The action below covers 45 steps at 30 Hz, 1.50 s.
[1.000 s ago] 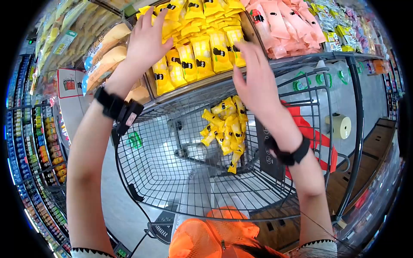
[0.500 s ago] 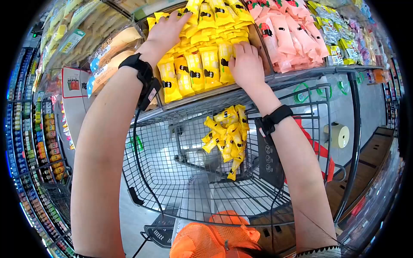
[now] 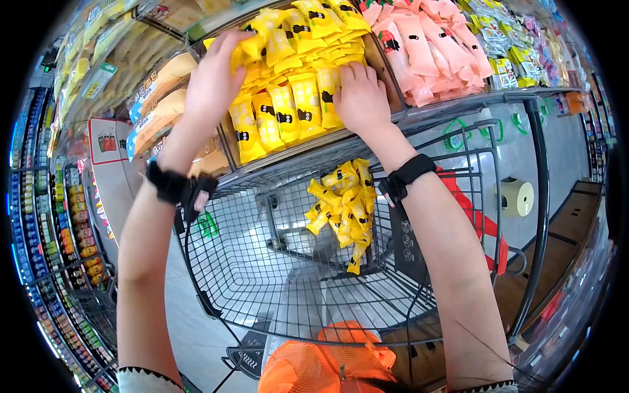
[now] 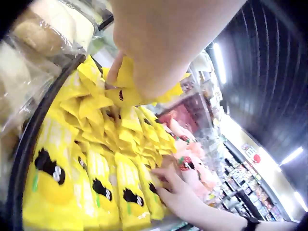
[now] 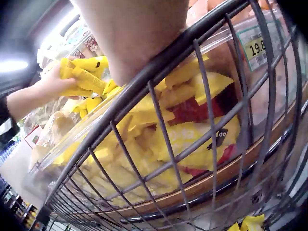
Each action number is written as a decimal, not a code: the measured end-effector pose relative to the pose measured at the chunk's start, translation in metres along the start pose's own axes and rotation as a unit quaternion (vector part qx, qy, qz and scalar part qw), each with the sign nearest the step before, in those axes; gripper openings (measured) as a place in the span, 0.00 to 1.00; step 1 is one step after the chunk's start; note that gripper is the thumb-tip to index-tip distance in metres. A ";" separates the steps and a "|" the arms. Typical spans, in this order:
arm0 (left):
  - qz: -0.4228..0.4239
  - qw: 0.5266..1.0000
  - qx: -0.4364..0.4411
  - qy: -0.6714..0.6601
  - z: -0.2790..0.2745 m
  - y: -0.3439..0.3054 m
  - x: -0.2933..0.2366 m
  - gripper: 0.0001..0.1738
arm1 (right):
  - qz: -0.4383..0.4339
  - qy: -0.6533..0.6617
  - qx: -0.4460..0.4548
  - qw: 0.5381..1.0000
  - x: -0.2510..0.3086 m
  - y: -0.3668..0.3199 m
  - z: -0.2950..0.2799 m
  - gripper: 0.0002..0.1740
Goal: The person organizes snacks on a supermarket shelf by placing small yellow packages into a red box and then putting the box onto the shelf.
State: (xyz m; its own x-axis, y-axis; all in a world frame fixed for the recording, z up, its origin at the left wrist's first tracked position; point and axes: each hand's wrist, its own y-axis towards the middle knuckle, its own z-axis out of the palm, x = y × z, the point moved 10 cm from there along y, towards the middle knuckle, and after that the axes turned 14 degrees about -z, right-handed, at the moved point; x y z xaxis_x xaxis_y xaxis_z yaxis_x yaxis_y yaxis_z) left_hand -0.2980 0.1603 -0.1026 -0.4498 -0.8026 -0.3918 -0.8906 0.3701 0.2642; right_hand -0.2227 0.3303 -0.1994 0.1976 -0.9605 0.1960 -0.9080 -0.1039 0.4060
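Observation:
A shelf bin (image 3: 230,141) holds rows of yellow snack packets (image 3: 282,114) with a black cartoon figure. My left hand (image 3: 213,78) is raised over the bin's left side and grips a bunch of these packets (image 3: 262,36); the left wrist view shows the bunch (image 4: 122,91) under the palm. My right hand (image 3: 360,98) rests on the front row at the bin's right, fingers curled round a packet's top (image 4: 156,180). Below the shelf stands a wire shopping cart (image 3: 262,262) with a pile of the same yellow packets (image 3: 344,203) in it.
Pink packets (image 3: 426,46) fill the bin to the right, and bagged bread (image 3: 160,78) lies to the left. A red strap (image 3: 481,226) hangs on the cart's right side. An orange mesh bag (image 3: 321,360) sits at the cart's near end. Stocked shelves (image 3: 65,216) line the aisle at left.
My left hand has pulled back from deep in the bin towards the left, lifting a bunch of yellow packets. My right hand has stayed on the front row.

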 end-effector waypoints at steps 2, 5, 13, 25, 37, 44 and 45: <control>0.027 0.999 -0.010 0.021 0.001 -0.031 -0.021 0.30 | 0.005 0.003 -0.009 1.000 0.000 0.000 -0.001 0.16; 0.026 0.998 0.025 0.045 0.037 -0.064 -0.029 0.30 | 0.000 -0.010 0.004 1.000 0.000 0.001 0.002 0.17; -0.021 0.993 0.033 -0.112 0.063 -0.102 -0.019 0.33 | -0.005 -0.012 -0.009 1.000 -0.002 0.002 0.003 0.18; -0.247 0.950 0.114 -0.153 0.110 -0.065 0.049 0.49 | 0.093 0.134 0.016 0.986 0.035 0.023 0.019 0.35; -0.307 0.865 0.002 -0.397 0.089 -0.085 0.076 0.22 | 0.228 0.355 -0.218 0.880 -0.015 -0.021 0.010 0.18; -0.281 0.935 -0.032 -0.216 0.078 -0.082 0.066 0.25 | 0.225 0.505 -0.233 0.800 0.027 -0.094 -0.009 0.15; -0.289 0.930 -0.027 -0.228 0.082 -0.082 0.068 0.24 | 0.237 0.509 -0.213 0.800 0.033 -0.119 0.000 0.14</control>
State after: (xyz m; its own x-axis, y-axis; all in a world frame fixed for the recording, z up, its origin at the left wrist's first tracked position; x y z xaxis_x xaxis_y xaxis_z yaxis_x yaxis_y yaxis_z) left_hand -0.2609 0.1139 -0.2233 0.1095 -0.5745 -0.8112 -0.9933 -0.0943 -0.0673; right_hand -0.1078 0.3111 -0.2414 0.2642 -0.1359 0.9549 -0.8050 0.5142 0.2959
